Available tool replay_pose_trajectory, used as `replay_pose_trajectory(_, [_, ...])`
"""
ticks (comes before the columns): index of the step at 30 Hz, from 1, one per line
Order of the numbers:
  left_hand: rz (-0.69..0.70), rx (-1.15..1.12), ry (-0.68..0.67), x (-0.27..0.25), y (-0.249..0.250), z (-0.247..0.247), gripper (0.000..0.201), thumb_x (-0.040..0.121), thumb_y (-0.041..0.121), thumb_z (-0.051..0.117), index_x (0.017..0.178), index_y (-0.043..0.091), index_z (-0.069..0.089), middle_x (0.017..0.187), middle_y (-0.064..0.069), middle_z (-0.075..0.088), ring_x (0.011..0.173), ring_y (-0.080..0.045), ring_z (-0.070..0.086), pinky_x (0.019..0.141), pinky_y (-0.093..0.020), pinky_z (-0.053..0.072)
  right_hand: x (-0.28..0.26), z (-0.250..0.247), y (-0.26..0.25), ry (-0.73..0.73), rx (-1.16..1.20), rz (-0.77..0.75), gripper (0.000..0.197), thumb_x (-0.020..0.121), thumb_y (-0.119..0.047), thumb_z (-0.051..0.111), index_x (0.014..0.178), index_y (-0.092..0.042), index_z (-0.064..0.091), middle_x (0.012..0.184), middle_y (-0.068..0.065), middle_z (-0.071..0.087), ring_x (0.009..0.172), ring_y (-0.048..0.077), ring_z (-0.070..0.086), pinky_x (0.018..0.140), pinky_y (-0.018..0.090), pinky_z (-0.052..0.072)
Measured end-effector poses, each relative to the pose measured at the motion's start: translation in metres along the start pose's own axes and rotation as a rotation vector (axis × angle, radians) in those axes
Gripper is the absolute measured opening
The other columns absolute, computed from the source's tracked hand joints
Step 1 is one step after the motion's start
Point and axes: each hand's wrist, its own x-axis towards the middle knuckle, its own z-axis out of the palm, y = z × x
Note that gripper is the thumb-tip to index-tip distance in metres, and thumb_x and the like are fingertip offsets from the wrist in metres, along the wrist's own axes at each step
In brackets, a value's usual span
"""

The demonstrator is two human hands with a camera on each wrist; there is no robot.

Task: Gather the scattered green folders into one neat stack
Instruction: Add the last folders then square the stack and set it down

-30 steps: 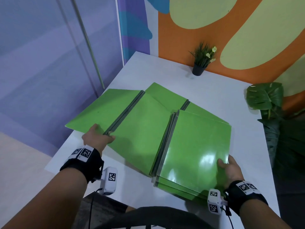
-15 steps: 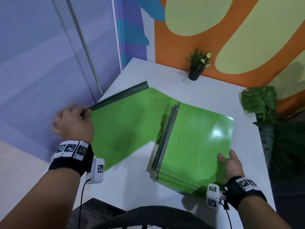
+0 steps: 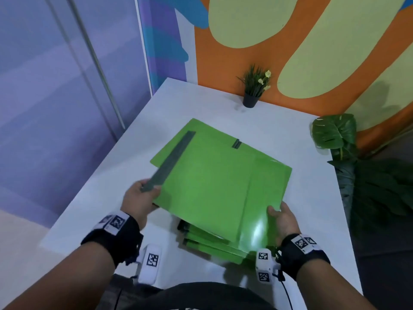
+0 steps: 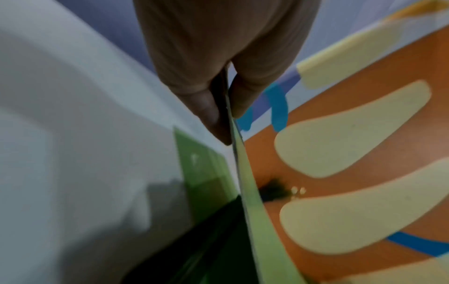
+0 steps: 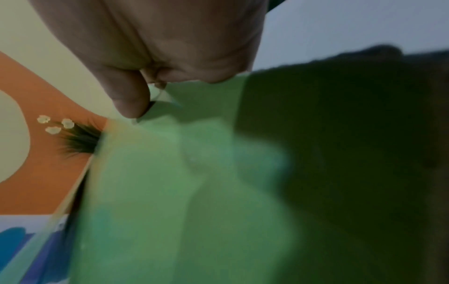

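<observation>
On the near half of the smooth white table (image 3: 279, 121) lies a stack of green folders (image 3: 212, 245), thin glossy rectangles whose near edges fan out slightly, one below another. Above the stack a top folder (image 3: 214, 186) is held tilted, its near left corner raised and its far side low over the pile. Its cover is flat and shiny, with a bright glare patch near the right corner, and a matte grey spine strip (image 3: 169, 161) runs along its left edge.

The left hand (image 3: 139, 201) pinches the near end of that strip; in the left wrist view the thumb and fingers (image 4: 213, 107) close on the thin edge from both sides. The right hand (image 3: 282, 222) grasps the near right corner of the top folder, thumb lying on the glossy cover and the other digits tucked out of sight beneath. The right wrist view shows the thumb (image 5: 128, 100) pressed on the green sheet, though the view is blurred.

Another folder (image 3: 201, 128) lies flat beyond, its far corner sticking out from under the held one, with a short grey clip (image 3: 236, 144) showing at the far edge.

At the far side a small potted plant (image 3: 254, 86), spiky with pale flowers in a dark pot, stands against the orange and pale-yellow wall (image 3: 245, 52). A broad-leaved plant (image 3: 333, 133) stands off the table's right edge.
</observation>
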Motion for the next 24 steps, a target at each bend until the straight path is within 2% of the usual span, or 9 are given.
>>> replay_pose_trajectory(2, [-0.105, 0.259, -0.090, -0.003, -0.025, 0.003, 0.016, 0.081, 0.002, 0.068, 0.090, 0.009, 0.057, 0.094, -0.017, 0.064, 0.077, -0.027, 0.058, 0.065, -0.034, 0.048, 0.001, 0.010, 0.009, -0.043, -0.009, 0.043, 0.053, 0.098, -0.022, 0.047, 0.148, -0.023, 0.031, 0.160, 0.004, 0.028, 0.145, 0.035, 0.029, 0.109, 0.060, 0.029])
replay_pose_trajectory(4, [-0.176, 0.441, -0.245, -0.005, -0.039, 0.005, 0.024, 0.073, 0.007, 0.073, 0.089, 0.009, 0.055, 0.089, -0.014, 0.060, 0.074, -0.025, 0.056, 0.063, -0.033, 0.045, -0.006, 0.019, 0.006, -0.061, 0.021, 0.000, 0.038, 0.098, -0.017, 0.047, 0.135, -0.009, 0.045, 0.151, 0.017, 0.043, 0.134, 0.039, 0.045, 0.105, 0.056, 0.040])
replay_pose_trajectory(6, [-0.242, 0.373, -0.344, -0.009, -0.044, 0.007, 0.039, 0.076, 0.012, 0.074, 0.107, 0.011, 0.050, 0.103, -0.011, 0.059, 0.089, -0.027, 0.059, 0.075, -0.039, 0.053, -0.011, 0.026, 0.005, -0.075, 0.113, -0.034, 0.039, 0.098, -0.012, 0.048, 0.136, -0.006, 0.047, 0.142, 0.023, 0.051, 0.128, 0.044, 0.050, 0.102, 0.057, 0.043])
replay_pose_trajectory(8, [-0.266, 0.290, -0.391, -0.008, -0.049, 0.008, 0.050, 0.084, 0.023, 0.073, 0.122, 0.020, 0.041, 0.118, -0.007, 0.058, 0.109, -0.030, 0.058, 0.094, -0.048, 0.051, -0.015, 0.034, 0.004, -0.109, 0.180, 0.012, 0.051, 0.098, -0.013, 0.046, 0.148, -0.014, 0.036, 0.151, 0.014, 0.043, 0.138, 0.039, 0.041, 0.111, 0.057, 0.033])
replay_pose_trajectory(10, [-0.215, 0.299, -0.425, -0.006, -0.051, 0.004, 0.042, 0.088, 0.018, 0.068, 0.124, 0.021, 0.047, 0.124, -0.009, 0.062, 0.116, -0.033, 0.059, 0.101, -0.055, 0.047, -0.018, 0.038, 0.000, -0.159, 0.138, 0.013, 0.055, 0.098, -0.015, 0.046, 0.151, -0.017, 0.032, 0.155, 0.006, 0.038, 0.142, 0.031, 0.036, 0.116, 0.051, 0.027])
replay_pose_trajectory(13, [-0.143, 0.316, -0.348, 0.005, -0.059, -0.013, 0.034, 0.089, 0.009, 0.064, 0.118, 0.024, 0.056, 0.126, -0.011, 0.064, 0.119, -0.036, 0.058, 0.102, -0.058, 0.046, -0.009, 0.034, -0.006, -0.108, -0.137, -0.077, 0.048, 0.097, -0.009, 0.050, 0.144, -0.009, 0.043, 0.143, 0.004, 0.049, 0.134, 0.028, 0.045, 0.111, 0.040, 0.035])
replay_pose_trajectory(18, [-0.125, 0.436, -0.208, 0.023, -0.082, -0.044, 0.048, 0.082, 0.018, 0.071, 0.125, 0.015, 0.050, 0.129, -0.014, 0.062, 0.120, -0.037, 0.056, 0.102, -0.057, 0.046, 0.018, 0.015, -0.002, 0.337, -0.392, 0.012, 0.050, 0.089, -0.010, 0.053, 0.138, -0.015, 0.051, 0.139, 0.022, 0.041, 0.100, 0.041, 0.059, 0.087, 0.041, 0.051])
replay_pose_trajectory(21, [-0.134, 0.582, -0.181, 0.039, -0.107, -0.058, 0.063, 0.077, 0.024, 0.073, 0.132, 0.012, 0.045, 0.137, -0.017, 0.055, 0.124, -0.039, 0.052, 0.103, -0.056, 0.045, 0.024, 0.016, 0.002, 0.333, -0.325, 0.112, 0.059, 0.090, -0.009, 0.049, 0.147, -0.014, 0.036, 0.148, 0.023, 0.034, 0.116, 0.041, 0.053, 0.084, 0.036, 0.041])
replay_pose_trajectory(24, [-0.157, 0.727, -0.160, 0.018, -0.089, -0.047, 0.080, 0.081, 0.025, 0.071, 0.146, 0.007, 0.030, 0.152, -0.018, 0.040, 0.137, -0.039, 0.041, 0.110, -0.052, 0.039, 0.033, 0.022, 0.002, 0.274, -0.195, 0.153, 0.066, 0.082, -0.009, 0.057, 0.145, -0.008, 0.037, 0.139, 0.024, 0.049, 0.117, 0.041, 0.055, 0.089, 0.040, 0.044])
